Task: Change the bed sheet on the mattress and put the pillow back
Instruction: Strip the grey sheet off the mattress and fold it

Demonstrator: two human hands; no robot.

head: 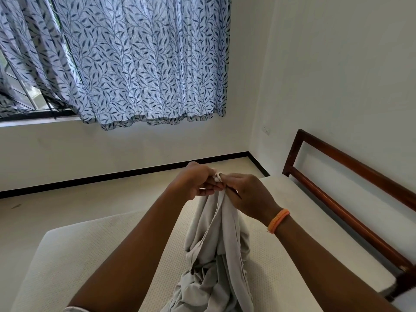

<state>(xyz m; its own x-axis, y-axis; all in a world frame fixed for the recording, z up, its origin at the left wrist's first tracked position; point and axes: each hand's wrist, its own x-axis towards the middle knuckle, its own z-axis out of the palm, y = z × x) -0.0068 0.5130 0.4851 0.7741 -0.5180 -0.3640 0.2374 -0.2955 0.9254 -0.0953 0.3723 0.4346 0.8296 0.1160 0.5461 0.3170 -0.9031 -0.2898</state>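
A light grey bed sheet (219, 251) hangs bunched from both hands, its lower part piled on the bare cream mattress (90, 251). My left hand (194, 181) and my right hand (248, 194) are raised close together over the mattress. Both pinch the sheet's top edge between fingers and thumb. An orange band circles my right wrist. No pillow is in view.
A dark wooden headboard rail (344, 199) runs along the right side of the mattress against the white wall. A leaf-patterned curtain (139, 61) covers the window ahead. Pale floor (90, 194) with a black skirting lies beyond the mattress.
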